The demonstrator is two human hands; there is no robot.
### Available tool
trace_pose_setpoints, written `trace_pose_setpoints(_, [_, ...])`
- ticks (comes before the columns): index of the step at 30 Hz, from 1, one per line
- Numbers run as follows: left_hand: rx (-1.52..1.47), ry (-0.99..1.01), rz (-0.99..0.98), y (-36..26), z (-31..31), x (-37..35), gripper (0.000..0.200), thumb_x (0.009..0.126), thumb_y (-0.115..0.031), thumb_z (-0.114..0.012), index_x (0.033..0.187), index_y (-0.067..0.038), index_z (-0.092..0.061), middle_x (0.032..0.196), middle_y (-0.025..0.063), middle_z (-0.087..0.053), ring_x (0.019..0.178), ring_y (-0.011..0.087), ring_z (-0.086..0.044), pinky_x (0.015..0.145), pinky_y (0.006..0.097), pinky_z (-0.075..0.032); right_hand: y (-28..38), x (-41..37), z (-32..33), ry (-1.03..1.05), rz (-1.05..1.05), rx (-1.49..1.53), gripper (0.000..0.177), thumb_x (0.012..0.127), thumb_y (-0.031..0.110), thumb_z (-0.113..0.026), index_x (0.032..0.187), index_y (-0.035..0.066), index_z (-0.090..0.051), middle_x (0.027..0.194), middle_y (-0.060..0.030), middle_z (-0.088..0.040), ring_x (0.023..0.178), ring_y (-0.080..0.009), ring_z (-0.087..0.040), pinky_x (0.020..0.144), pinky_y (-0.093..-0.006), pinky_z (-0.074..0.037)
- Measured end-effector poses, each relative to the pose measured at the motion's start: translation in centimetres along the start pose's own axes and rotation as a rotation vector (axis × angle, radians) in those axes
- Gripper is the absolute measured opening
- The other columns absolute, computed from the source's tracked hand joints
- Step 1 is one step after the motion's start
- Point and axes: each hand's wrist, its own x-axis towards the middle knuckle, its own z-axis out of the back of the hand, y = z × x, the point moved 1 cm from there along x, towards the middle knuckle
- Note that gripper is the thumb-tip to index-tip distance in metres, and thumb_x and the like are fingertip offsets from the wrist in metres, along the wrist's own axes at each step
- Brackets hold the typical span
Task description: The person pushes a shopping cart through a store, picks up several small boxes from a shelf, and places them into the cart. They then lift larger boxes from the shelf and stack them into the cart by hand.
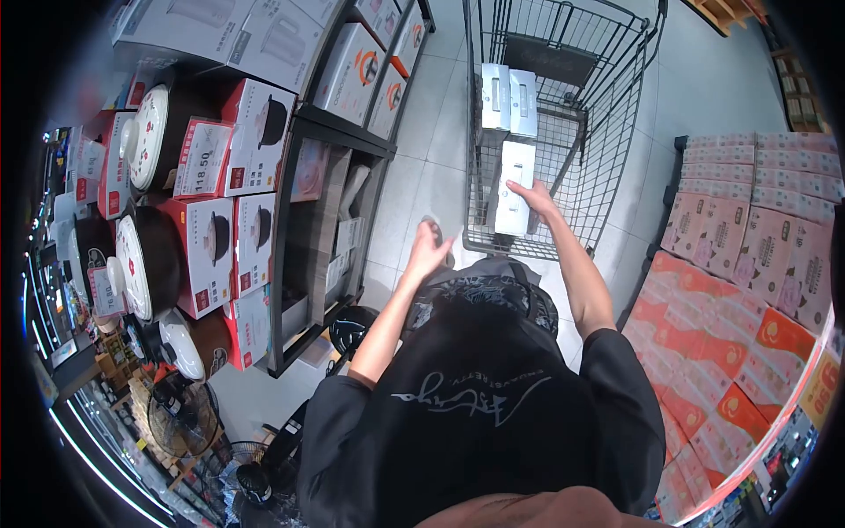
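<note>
My right hand (533, 197) grips the side of a white box (517, 163) at the near end of a black wire shopping cart (607, 145). The box stands long side towards me, with a dark slot on its upper part. Two similar white boxes (510, 97) sit side by side farther back in the cart, beyond the held one. My left hand (428, 250) is in the air left of the cart, over the floor, its thumb apart from loosely bent fingers and nothing visible in it.
On the left, a shelf holds boxed pots (209, 251), lidded pots (145, 264) and a price card (204, 157). Pink and orange packs (731, 326) are stacked at the right. Fans (183, 414) stand low at the left. Pale floor tiles (422, 167) run between shelf and cart.
</note>
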Motion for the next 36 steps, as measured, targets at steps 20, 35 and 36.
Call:
trace_pose_setpoints(20, [-0.04, -0.078, 0.718, 17.8, 3.3, -20.5, 0.035, 0.083, -0.027, -0.061, 0.096, 0.002, -0.047, 0.08, 0.0137, -0.062, 0.078, 0.0228, -0.064, 0.071, 0.0338, -0.049, -1.6, 8.4, -1.7, 0.036, -0.145, 0.018, 0.075, 0.071, 0.037, -0.079, 0.127, 0.0, -0.047, 0.119, -0.0143, -0.059, 0.109, -0.0235, -0.058, 0.09, -0.0371, -0.048])
trace_pose_setpoints(35, [-0.078, -0.029, 0.633, 15.8, 5.4, -17.4, 0.028, 0.088, -0.025, -0.061, 0.089, -0.001, -0.046, 0.076, 0.0082, -0.06, 0.068, 0.0159, -0.058, 0.065, 0.0302, -0.048, -4.4, 8.3, -1.8, -0.088, -0.016, 0.091, 0.078, 0.072, 0.034, -0.079, 0.129, -0.003, -0.04, 0.12, -0.0165, -0.057, 0.108, -0.0266, -0.058, 0.089, -0.0374, -0.049])
trace_pose_setpoints(36, [-0.073, -0.025, 0.632, 15.7, 5.5, -17.4, 0.029, 0.088, -0.026, -0.061, 0.089, -0.001, -0.046, 0.076, 0.0081, -0.06, 0.068, 0.0159, -0.058, 0.065, 0.0302, -0.048, -5.0, 8.5, -1.6, -0.099, -0.015, 0.093, 0.078, 0.071, 0.033, -0.079, 0.128, -0.003, -0.04, 0.119, -0.0164, -0.057, 0.107, -0.0264, -0.058, 0.089, -0.0372, -0.049])
